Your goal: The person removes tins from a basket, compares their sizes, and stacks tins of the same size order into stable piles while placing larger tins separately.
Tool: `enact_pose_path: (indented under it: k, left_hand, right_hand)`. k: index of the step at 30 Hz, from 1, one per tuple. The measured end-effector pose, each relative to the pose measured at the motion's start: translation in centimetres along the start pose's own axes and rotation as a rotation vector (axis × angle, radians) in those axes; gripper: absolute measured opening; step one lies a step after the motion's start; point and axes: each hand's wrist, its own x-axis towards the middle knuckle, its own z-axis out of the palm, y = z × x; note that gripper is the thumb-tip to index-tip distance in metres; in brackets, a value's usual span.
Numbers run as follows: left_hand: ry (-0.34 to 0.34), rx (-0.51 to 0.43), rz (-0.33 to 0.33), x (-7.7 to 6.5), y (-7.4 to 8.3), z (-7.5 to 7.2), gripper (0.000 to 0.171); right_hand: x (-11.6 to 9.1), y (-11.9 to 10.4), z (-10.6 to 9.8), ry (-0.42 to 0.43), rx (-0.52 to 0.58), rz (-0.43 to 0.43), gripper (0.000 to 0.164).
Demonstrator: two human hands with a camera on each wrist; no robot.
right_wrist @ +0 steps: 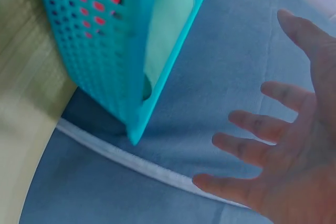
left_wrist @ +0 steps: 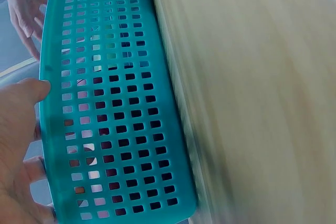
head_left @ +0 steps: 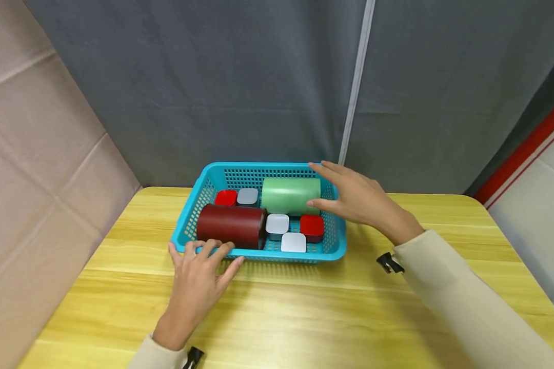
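Basket: a blue one (head_left: pixel 258 165), resting on the wooden table (head_left: pixel 304 318), right up by the grey curtain (head_left: pixel 231 77).
Left hand: here it is (head_left: pixel 195 282), at the near left rim, fingers hooked over the edge, thumb on the outer side, holding on.
Right hand: open (head_left: pixel 357 197), fingers spread, hanging over the far right corner, gripping nothing, close to the green canister.
Green canister: on its side (head_left: pixel 291 196), far right inside the basket.
Dark red canister: also lying down (head_left: pixel 231 226), near left, alongside the left fingers.
Small boxes: red box (head_left: pixel 226 198) and grey box (head_left: pixel 248 197) far left; two white boxes (head_left: pixel 277 224) near the middle; another red one (head_left: pixel 312 227) to the right.
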Motion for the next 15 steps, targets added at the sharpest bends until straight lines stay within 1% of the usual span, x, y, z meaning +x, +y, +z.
enact_pose_path:
  k: [9, 15]
  left_hand:
    - [0.002, -0.01, 0.0, 0.0, -0.2, 0.1, 0.036]
    - [0.006, -0.004, 0.011, 0.0, -0.2, 0.2, 0.037]
  right_hand:
    - [3.0, -1.6, 0.1, -0.059, 0.087, -0.06, 0.082]
    - [4.5, -2.0, 0.6, -0.074, 0.108, -0.116, 0.082]
